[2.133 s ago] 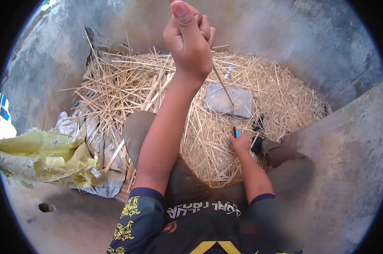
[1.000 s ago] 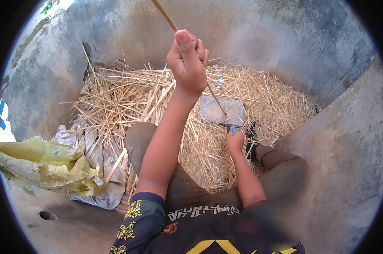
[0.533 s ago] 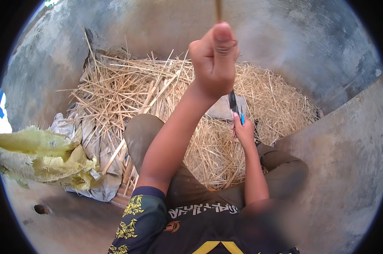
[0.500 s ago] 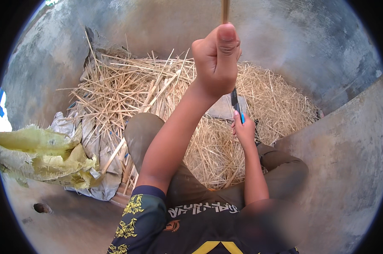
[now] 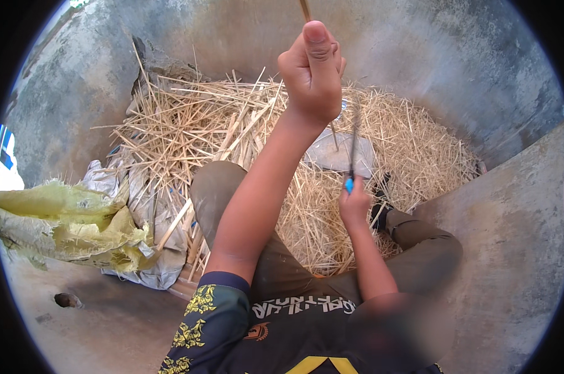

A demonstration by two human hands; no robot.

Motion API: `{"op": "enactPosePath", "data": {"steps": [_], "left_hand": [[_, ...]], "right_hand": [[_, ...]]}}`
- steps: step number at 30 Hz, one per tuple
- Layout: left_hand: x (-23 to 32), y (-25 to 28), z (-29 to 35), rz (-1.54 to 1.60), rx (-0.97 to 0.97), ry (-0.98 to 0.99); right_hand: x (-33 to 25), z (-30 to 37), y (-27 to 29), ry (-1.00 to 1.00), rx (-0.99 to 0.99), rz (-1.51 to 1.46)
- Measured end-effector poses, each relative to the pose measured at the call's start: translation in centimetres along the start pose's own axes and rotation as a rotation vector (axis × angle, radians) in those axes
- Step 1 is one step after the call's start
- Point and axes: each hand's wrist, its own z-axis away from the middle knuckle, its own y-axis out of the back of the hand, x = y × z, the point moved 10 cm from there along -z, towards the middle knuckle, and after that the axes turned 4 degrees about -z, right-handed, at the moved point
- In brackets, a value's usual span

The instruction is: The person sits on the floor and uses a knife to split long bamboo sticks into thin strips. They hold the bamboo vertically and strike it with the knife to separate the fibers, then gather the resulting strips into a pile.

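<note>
My left hand [image 5: 312, 75] is raised in front of me, its fingers wrapped round a thin bamboo stick [image 5: 305, 9]. The stick passes above the fist, and its lower end shows beneath the wrist. Lower and to the right, my right hand [image 5: 355, 207] grips a knife by its black and blue handle [image 5: 349, 185]. Its narrow dark blade [image 5: 354, 140] points away from me, smeared by motion, and stands a little right of the stick's lower end. A flat, pale grey slab-like piece [image 5: 363, 157] lies on the shavings beyond the knife.
Split bamboo strips [image 5: 182, 118] lie heaped at the left, with finer shavings [image 5: 419, 143] to the right and between my bent legs. A torn yellowish sack [image 5: 70, 218] sits at the far left. Grey concrete walls [image 5: 456, 50] stand behind and at the right [image 5: 512, 199].
My left fist has shifted slightly up and left with the stick. The knife has turned more upright, its blade coming out from behind my left wrist, and my right hand has lowered a little.
</note>
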Motion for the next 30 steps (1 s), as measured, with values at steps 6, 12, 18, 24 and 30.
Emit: {"op": "enactPosePath", "data": {"steps": [6, 12, 18, 24, 30], "left_hand": [[-0.2, 0.9, -0.5, -0.027, 0.055, -0.012], [-0.6, 1.2, -0.4, -0.005, 0.049, 0.021], [-0.7, 2.2, -0.6, -0.002, 0.100, 0.060], [-0.6, 0.9, -0.4, 0.043, 0.011, 0.122], [0.1, 0.6, 0.1, 0.034, 0.056, 0.078]], "right_hand": [[5.9, 1.5, -3.4, -0.323, -0.316, 0.319], [11.5, 0.5, -1.2, -0.605, -0.129, -0.094], [19.6, 6.5, -6.0, -1.019, -0.208, -0.260], [14.1, 3.7, -7.8, -0.805, -0.138, -0.626], [5.1, -2.2, -2.4, -0.366, -0.182, -0.442]]}}
